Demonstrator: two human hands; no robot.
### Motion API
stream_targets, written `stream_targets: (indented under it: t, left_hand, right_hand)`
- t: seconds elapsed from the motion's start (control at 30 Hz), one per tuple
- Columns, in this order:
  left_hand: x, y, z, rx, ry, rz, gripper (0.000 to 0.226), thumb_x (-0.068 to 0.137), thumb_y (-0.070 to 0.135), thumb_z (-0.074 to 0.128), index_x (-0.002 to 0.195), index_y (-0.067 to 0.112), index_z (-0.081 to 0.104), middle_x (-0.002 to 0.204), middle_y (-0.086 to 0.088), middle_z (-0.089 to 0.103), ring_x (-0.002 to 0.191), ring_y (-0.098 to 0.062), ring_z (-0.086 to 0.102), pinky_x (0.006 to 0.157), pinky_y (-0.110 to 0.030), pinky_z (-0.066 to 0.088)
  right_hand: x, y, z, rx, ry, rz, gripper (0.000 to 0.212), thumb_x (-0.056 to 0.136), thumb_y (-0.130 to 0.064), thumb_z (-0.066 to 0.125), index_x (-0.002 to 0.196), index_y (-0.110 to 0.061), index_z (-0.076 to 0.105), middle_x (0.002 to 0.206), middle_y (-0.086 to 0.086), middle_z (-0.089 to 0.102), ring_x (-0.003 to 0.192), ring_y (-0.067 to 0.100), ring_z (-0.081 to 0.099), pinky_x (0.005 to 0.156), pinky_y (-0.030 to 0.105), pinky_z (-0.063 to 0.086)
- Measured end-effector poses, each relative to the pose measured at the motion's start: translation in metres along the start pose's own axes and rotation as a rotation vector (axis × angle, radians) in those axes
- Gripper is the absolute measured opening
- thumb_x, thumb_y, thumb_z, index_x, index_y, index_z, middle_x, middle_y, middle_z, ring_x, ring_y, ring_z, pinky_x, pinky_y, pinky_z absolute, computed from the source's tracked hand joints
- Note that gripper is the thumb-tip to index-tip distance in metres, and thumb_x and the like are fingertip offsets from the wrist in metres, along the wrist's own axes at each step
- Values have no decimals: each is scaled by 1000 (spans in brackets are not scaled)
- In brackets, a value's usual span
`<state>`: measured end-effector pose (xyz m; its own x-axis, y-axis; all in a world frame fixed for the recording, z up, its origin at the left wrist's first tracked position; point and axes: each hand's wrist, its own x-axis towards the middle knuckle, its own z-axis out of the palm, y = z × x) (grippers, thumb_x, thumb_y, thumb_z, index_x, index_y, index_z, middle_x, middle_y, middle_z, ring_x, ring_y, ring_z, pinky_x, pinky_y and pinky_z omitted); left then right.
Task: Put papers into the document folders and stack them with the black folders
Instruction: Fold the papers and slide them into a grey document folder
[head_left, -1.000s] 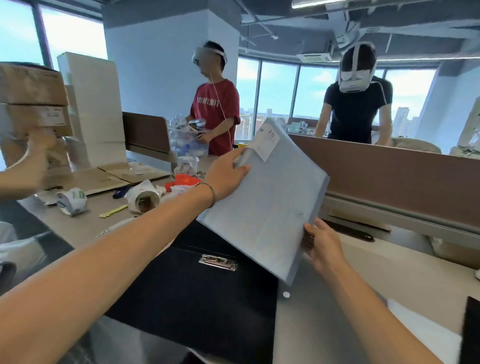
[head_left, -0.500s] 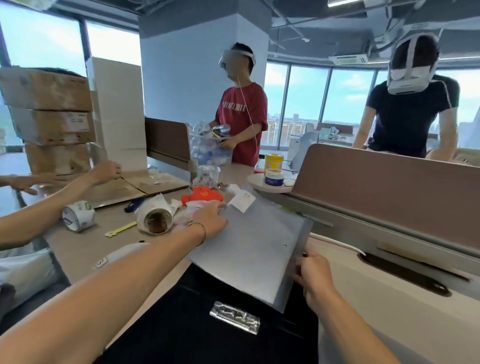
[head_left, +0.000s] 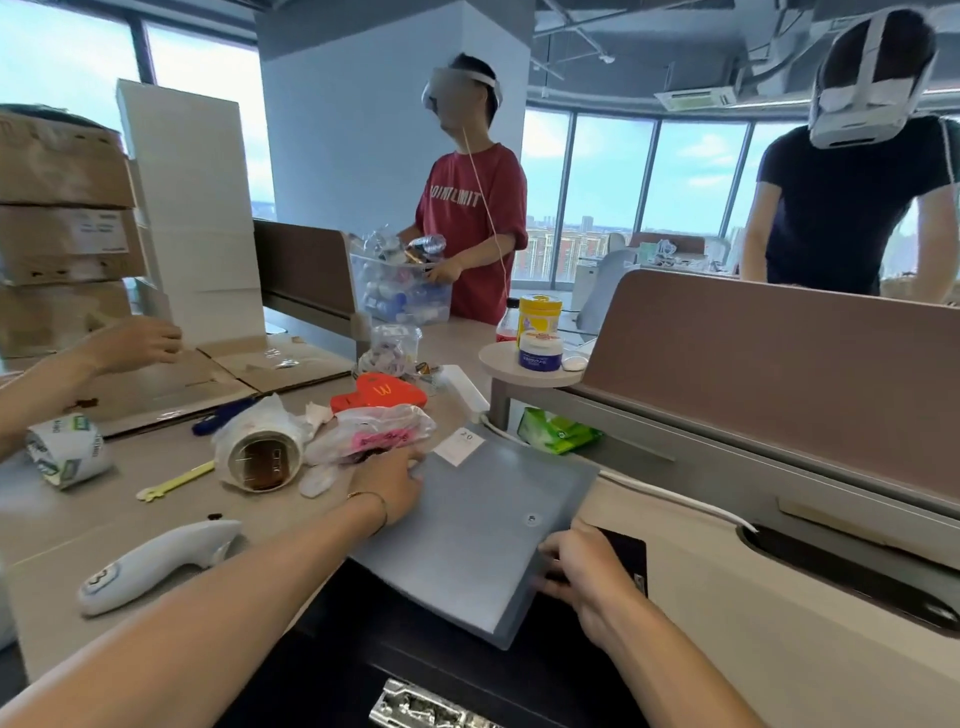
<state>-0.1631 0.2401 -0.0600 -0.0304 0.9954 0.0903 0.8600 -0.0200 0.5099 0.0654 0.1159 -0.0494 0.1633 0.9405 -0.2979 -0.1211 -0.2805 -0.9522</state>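
A grey translucent document folder (head_left: 483, 530) with a white label at its far corner lies almost flat on the desk, its near part over the black folders (head_left: 467, 670). My left hand (head_left: 387, 483) grips its left edge. My right hand (head_left: 576, 571) holds its right edge near the snap button. A black folder with a metal clip (head_left: 421, 706) lies closest to me, and a black corner (head_left: 626, 551) shows just past my right hand.
Left of the folder lie plastic bags (head_left: 374, 434), a tape roll (head_left: 260, 457), a white controller (head_left: 156, 564) and a yellow stick (head_left: 176, 480). Brown desk dividers (head_left: 769, 358) stand behind. Two people stand across the desk; another person's hand (head_left: 135, 345) reaches from the left by cardboard boxes (head_left: 62, 208).
The grey folder has come down from a raised, tilted position to lie nearly flat on the black folders. Both hands lowered with it, and the view shifted left.
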Motion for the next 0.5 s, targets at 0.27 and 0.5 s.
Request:
stream_targets:
  t: [0.27, 0.5]
  left_hand:
    - [-28, 6, -26, 64, -3, 49, 41, 95, 21, 50, 136, 23, 58, 140, -3, 60, 130, -25, 55, 110, -38, 42]
    - [-94, 10, -68, 163, -96, 133, 42, 96, 21, 52, 138, 21, 57, 141, -5, 58, 129, -23, 54, 109, -32, 39]
  right_hand:
    - [-34, -14, -18, -55, 1, 1, 79, 93, 4, 49, 160, -28, 22, 114, 5, 60, 107, 28, 62, 82, 42, 59]
    - [-86, -18, -35, -83, 62, 9, 72, 93, 0, 53, 158, -24, 32, 118, 11, 59, 113, 32, 62, 71, 38, 60]
